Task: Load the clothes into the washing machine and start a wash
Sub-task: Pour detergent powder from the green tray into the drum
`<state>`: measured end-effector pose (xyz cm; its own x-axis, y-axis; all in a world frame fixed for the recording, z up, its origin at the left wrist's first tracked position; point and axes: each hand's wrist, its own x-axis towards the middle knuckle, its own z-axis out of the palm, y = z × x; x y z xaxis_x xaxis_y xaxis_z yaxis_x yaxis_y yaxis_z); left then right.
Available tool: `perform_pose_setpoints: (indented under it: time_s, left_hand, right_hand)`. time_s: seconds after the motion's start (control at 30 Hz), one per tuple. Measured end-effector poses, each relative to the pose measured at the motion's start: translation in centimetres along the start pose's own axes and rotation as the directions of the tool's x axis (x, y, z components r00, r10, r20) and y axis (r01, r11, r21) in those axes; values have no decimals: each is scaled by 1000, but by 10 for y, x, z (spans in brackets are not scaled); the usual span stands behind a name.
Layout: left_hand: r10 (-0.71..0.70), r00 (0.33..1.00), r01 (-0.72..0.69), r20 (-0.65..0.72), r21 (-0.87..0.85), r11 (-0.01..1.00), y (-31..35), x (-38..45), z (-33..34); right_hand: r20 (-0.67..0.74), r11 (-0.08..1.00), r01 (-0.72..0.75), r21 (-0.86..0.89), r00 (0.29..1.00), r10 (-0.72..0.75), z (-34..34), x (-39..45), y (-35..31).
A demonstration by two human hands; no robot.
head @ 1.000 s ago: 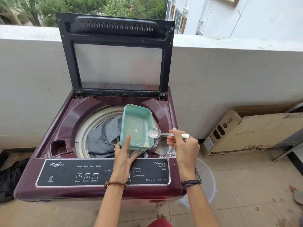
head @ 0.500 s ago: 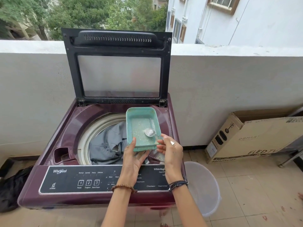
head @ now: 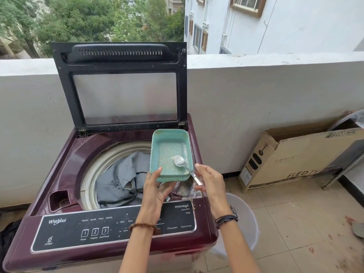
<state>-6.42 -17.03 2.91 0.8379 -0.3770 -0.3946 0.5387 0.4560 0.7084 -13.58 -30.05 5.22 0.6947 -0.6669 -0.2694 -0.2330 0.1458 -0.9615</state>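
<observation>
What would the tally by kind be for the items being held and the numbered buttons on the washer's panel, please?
Teal containers: 1
Spoons: 1
Numbered buttons: 3
Total: 5

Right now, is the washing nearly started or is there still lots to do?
Partly done. Grey clothes already lie in the drum under the open lid. In hand: the left hand holds a green tub above the washer, with a powder-coated spoon resting in it; the right hand is at the spoon's handle. Still left: closing the lid and pressing the buttons.
</observation>
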Motion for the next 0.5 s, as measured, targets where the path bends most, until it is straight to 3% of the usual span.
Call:
perform_pose_setpoints:
  time_s: [0.13,0.5]
  left_hand:
    - [-10,999,9,38,23,1000,-4,8,20]
    - [-101,984,91,148,75,993,-42,56,131]
  right_hand:
    - [115,978,-112,175,989,93,-18,7,-11]
    - [-5,940,-28,340,999,32,-100,76,-40]
